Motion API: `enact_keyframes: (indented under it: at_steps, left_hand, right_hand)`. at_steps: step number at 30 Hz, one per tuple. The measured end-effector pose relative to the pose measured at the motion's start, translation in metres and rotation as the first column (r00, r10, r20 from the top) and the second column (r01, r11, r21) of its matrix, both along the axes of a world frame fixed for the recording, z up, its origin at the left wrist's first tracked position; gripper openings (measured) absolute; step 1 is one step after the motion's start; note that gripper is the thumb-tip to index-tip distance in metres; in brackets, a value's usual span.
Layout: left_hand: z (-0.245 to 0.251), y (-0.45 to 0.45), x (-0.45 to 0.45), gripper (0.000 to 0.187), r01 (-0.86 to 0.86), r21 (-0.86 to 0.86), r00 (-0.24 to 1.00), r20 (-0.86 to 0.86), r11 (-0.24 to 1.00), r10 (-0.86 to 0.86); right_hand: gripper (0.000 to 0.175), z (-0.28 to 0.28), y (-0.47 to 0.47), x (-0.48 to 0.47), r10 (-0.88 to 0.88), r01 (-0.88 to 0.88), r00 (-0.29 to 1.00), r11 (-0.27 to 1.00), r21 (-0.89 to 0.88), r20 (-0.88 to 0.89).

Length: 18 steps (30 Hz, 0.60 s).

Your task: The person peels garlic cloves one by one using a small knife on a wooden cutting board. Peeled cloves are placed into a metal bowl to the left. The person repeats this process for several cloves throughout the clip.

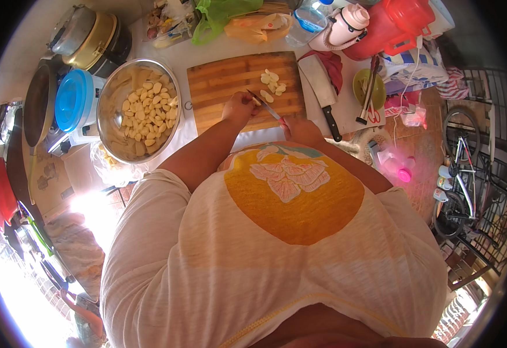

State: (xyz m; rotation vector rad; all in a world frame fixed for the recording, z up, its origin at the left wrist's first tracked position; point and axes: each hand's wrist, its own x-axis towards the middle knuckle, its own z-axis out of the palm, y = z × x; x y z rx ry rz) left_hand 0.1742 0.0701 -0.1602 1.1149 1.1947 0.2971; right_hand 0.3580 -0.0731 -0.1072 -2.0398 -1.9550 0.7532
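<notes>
Over the lower part of a striped wooden cutting board (pixel 218 87), my right hand (pixel 299 130) grips the handle of a small knife (pixel 268 108). Its blade points up and left, towards my left hand (pixel 240 108), whose fingertips pinch a small pale piece, apparently garlic (pixel 256 101), against the blade. Pale garlic slices (pixel 273 81) lie on the board's right half, above the knife. Left of the board stands a steel bowl (pixel 105 108) holding many peeled garlic cloves (pixel 149 113). The lower ends of both hands' fingers are partly hidden.
A cleaver (pixel 320 78) lies right of the board, beside a green bowl (pixel 373 89) with utensils. Bottles, a red jug (pixel 388 30) and plastic bags (pixel 223 15) line the back. Stacked pots (pixel 83 37) and a blue-lidded tub (pixel 73 100) stand left.
</notes>
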Motion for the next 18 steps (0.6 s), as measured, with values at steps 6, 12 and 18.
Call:
enact_keyframes:
  at_steps: [6, 12, 18]
  left_hand:
    - [0.002, -0.002, 0.001, 0.022, -0.037, 0.016, 0.999, -0.007, 0.999, 0.037]
    - [0.001, -0.003, 0.001, 0.020, -0.049, 0.030, 0.999, 0.004, 0.998, 0.049]
    - [0.001, -0.001, 0.001, 0.022, 0.001, 0.027, 1.000, -0.012, 1.000, -0.001]
  right_hand:
    - [0.023, 0.004, 0.002, -0.001, 0.009, -0.009, 1.000, 1.000, -0.009, 0.012]
    - [0.023, 0.008, 0.002, -0.002, -0.003, 0.002, 1.000, 0.999, -0.039, -0.014]
    - [0.024, 0.006, 0.004, -0.002, -0.002, 0.001, 1.000, 0.995, -0.098, -0.009]
